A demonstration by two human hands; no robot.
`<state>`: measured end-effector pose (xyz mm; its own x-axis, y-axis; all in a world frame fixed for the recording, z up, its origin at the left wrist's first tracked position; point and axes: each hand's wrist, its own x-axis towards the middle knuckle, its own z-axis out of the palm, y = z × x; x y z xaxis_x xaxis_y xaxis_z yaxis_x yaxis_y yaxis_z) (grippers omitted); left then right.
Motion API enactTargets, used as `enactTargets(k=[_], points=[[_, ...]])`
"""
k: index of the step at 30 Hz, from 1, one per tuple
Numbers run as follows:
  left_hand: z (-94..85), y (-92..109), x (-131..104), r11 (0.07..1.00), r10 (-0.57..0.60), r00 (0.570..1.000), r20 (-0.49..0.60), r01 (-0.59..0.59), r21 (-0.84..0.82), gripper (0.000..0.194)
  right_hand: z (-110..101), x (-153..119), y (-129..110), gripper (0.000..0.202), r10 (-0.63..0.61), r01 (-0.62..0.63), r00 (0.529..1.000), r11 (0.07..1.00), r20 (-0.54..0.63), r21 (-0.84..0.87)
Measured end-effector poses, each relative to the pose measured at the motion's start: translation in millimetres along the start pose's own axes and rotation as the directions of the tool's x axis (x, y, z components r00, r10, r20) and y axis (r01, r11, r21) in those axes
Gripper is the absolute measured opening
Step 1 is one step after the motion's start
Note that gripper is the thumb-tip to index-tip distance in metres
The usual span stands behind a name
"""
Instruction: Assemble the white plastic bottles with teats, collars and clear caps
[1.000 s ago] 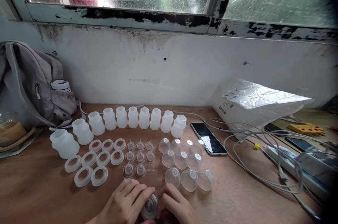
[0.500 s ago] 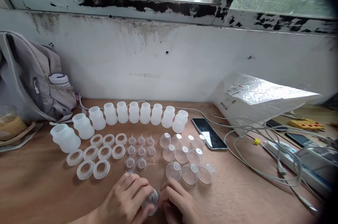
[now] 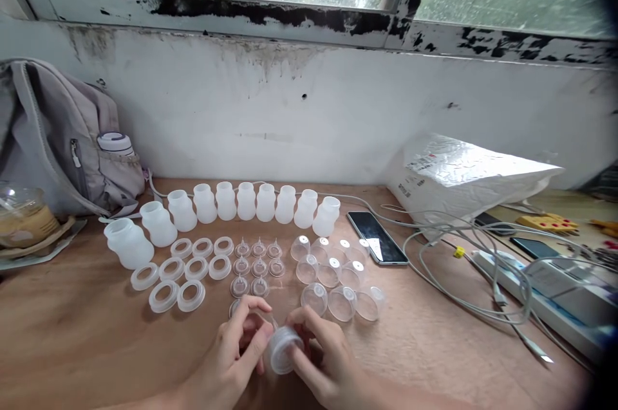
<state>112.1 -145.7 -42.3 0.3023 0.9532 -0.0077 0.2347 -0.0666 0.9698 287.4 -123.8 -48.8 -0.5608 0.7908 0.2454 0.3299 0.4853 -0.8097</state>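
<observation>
My right hand (image 3: 321, 349) grips a translucent bottle collar (image 3: 284, 352), its thumb pressed into the round opening that faces me. A clear, thin part, which looks like a nipple, shows at its far edge. My left hand (image 3: 241, 342) is curled at the collar's left side, thumb tip against it; its other fingertips are partly hidden. Just beyond the hands lie several clear bottle nipples (image 3: 259, 266) in rows, one partly covered by my left fingers. Clear domed caps (image 3: 342, 304) lie to the right. Loose white collars (image 3: 164, 296) lie to the left.
Several frosted bottles (image 3: 246, 201) stand in an arc at the back. A phone (image 3: 377, 239), cables (image 3: 429, 268), a power strip (image 3: 512, 281) and a white package (image 3: 444, 181) are on the right. A grey backpack (image 3: 62, 139) and a jar (image 3: 24, 217) are on the left.
The collar has turned so its opening faces me, and my right hand has come onto it. My left hand has shifted from covering the piece to its left side. The view has shifted slightly.
</observation>
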Motion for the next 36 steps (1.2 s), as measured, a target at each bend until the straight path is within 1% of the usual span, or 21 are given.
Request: enactTargets(k=[2, 4, 7, 11, 14, 19, 22, 24, 26, 28, 31, 33, 34, 35, 36], points=[[-1.2, -2.2, 0.7, 0.998, 0.004, 1.000, -0.004, -0.005, -0.056, 0.022, 1.6, 3.1, 1.7, 0.003, 0.072, -0.071, 0.997, 0.995, -0.017, 0.066], [-2.4, -1.6, 1.3, 0.997, 0.022, 0.998, 0.052, -0.019, -0.068, 0.022, 2.5, 5.6, 2.4, 0.005, 0.111, -0.108, 0.994, 0.987, -0.020, 0.120], [-3.3, 1.2, 1.6, 0.996, 0.052, 0.989, 0.138, -0.041, -0.083, 0.021, 3.2, 7.9, 0.4, 0.009, 0.125, -0.118, 0.992, 0.976, -0.025, 0.185], [-3.1, -0.7, -0.2, 0.988, 0.114, 0.973, 0.200, -0.091, -0.121, 0.022, 3.9, 9.9, -3.7, 0.015, 0.147, -0.140, 0.989, 0.956, -0.011, 0.259], [-3.5, -6.7, -1.9, 0.985, 0.168, 0.962, 0.217, -0.159, -0.061, 0.023, 5.1, 10.7, -3.9, 0.020, 0.163, -0.161, 0.986, 0.953, 0.014, 0.257], [-3.5, -16.6, -2.4, 0.938, 0.308, 0.932, 0.190, -0.331, 0.102, 0.031, 8.6, 9.6, -0.1, 0.027, 0.155, -0.153, 0.988, 0.965, 0.005, 0.213], [-1.7, -17.7, -3.5, 0.911, 0.351, 0.918, 0.186, -0.380, 0.160, 0.036, 10.9, 7.7, 3.3, 0.030, 0.150, -0.145, 0.989, 0.966, -0.007, 0.213], [-0.3, -17.9, -4.7, 0.889, 0.372, 0.914, 0.160, -0.401, 0.220, 0.040, 12.4, 6.5, 5.6, 0.029, 0.142, -0.136, 0.990, 0.967, -0.015, 0.213], [0.5, -18.9, -5.2, 0.839, 0.430, 0.891, 0.146, -0.454, 0.301, 0.044, 13.3, 5.7, 7.0, 0.030, 0.137, -0.130, 0.990, 0.970, -0.018, 0.207], [0.2, -19.3, -4.2, 0.756, 0.508, 0.847, 0.156, -0.526, 0.389, 0.045, 13.1, 6.0, 6.5, 0.029, 0.122, -0.116, 0.992, 0.976, -0.019, 0.184], [-4.0, -10.9, -0.3, 0.584, 0.623, 0.760, 0.187, -0.610, 0.536, 0.037, 10.8, 8.1, 2.6, 0.027, 0.052, -0.050, 0.999, 0.993, -0.017, 0.110], [-11.3, 4.1, 3.0, 0.455, 0.638, 0.725, 0.258, -0.626, 0.633, 0.030, 9.4, 9.5, 0.5, 0.023, -0.002, 0.002, 1.000, 0.996, -0.001, 0.090], [-17.0, 13.7, 4.7, 0.401, 0.608, 0.729, 0.313, -0.623, 0.672, 0.027, 9.1, 9.8, 0.3, 0.021, 0.001, -0.002, 1.000, 0.994, 0.008, 0.109], [-24.5, 24.0, 6.5, 0.364, 0.558, 0.755, 0.344, -0.595, 0.716, 0.025, 9.2, 9.8, 0.8, 0.020, 0.031, -0.033, 0.999, 0.989, 0.018, 0.147], [-34.1, 34.3, 8.4, 0.334, 0.531, 0.782, 0.326, -0.547, 0.768, 0.024, 9.7, 9.4, 2.0, 0.020, 0.086, -0.089, 0.996, 0.976, 0.027, 0.197]])
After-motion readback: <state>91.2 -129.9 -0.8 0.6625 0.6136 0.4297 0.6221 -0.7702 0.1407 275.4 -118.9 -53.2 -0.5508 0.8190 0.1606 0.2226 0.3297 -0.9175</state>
